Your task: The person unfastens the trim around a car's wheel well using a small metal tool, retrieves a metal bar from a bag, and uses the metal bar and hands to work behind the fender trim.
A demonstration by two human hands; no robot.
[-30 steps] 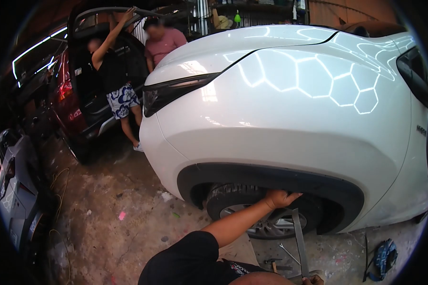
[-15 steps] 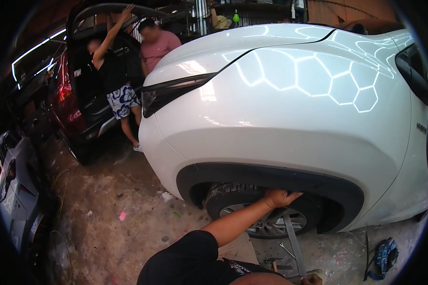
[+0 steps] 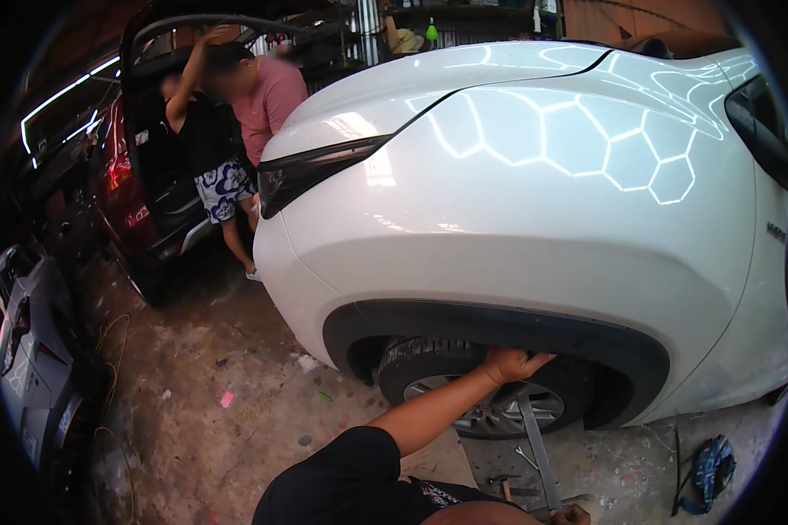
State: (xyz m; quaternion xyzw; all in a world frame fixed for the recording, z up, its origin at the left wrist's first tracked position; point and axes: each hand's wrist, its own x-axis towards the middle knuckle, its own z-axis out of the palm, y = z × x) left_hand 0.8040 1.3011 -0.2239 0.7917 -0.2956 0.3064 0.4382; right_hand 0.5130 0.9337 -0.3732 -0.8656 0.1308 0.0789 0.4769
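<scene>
My left hand (image 3: 518, 363) reaches to the top of the tyre (image 3: 425, 357), under the black wheel arch trim (image 3: 499, 317) of a white car (image 3: 517, 210). Its fingers are partly tucked behind the trim, and what they grip, if anything, is hidden. Near the bottom edge, my right hand (image 3: 571, 515) is closed on the lower end of a long flat metal bar (image 3: 538, 451). The bar's upper end is in front of the wheel rim (image 3: 499, 416).
A wrench (image 3: 527, 458) and a hammer (image 3: 503, 479) lie on the floor below the wheel. A blue patterned cloth item (image 3: 711, 472) lies at the right. Two people stand by a dark red car (image 3: 118, 192) with its tailgate raised. A grey car (image 3: 35, 350) is at the left.
The metal bar's upper end has swung left across the wheel, and my right hand has shifted slightly left. The person in pink has moved left, close to the other person. My left hand stays in place.
</scene>
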